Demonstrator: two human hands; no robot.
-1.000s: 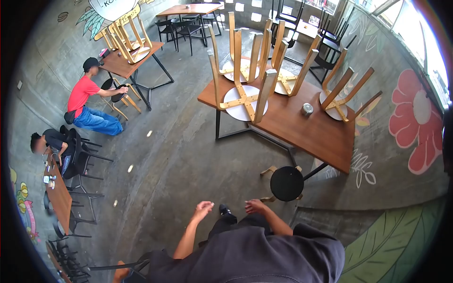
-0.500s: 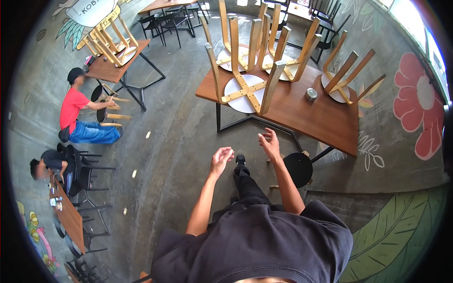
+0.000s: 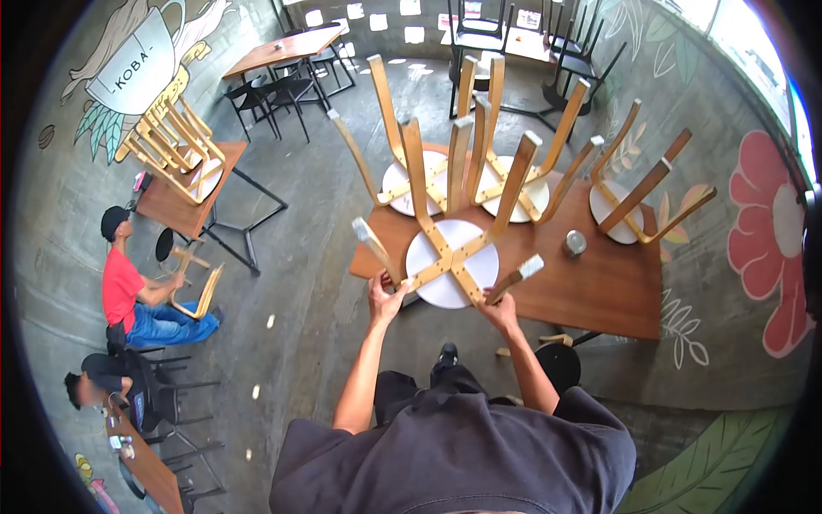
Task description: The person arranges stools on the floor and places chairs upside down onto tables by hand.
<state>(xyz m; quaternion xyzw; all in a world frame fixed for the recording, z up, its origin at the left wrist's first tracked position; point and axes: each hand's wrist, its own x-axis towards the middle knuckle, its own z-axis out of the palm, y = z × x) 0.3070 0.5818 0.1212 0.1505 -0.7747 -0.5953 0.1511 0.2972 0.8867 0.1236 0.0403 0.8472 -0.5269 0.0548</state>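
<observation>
An upturned wooden stool (image 3: 473, 255) with a pale round seat rests at the near edge of the brown table (image 3: 548, 283), its legs pointing up. My left hand (image 3: 388, 297) is closed around the base of its near-left leg. On the other side, my right hand (image 3: 499, 311) grips the base of the near-right leg. Just behind stand two more upturned stools, a left one (image 3: 421, 182) and a right one (image 3: 522, 195). A fourth upturned stool (image 3: 618, 214) sits at the table's right end, past a small round tin (image 3: 574, 243).
A black-topped stool (image 3: 558, 367) stands on the floor below the table's near edge. At left, a person in a red shirt (image 3: 124, 291) handles another stool, and a second person (image 3: 107, 381) sits at a table. The painted wall (image 3: 711, 368) bounds the right side.
Both my hands have gone from free in the air to holding the near stool's legs. I am closer to the table. The red-shirted person's stool has turned.
</observation>
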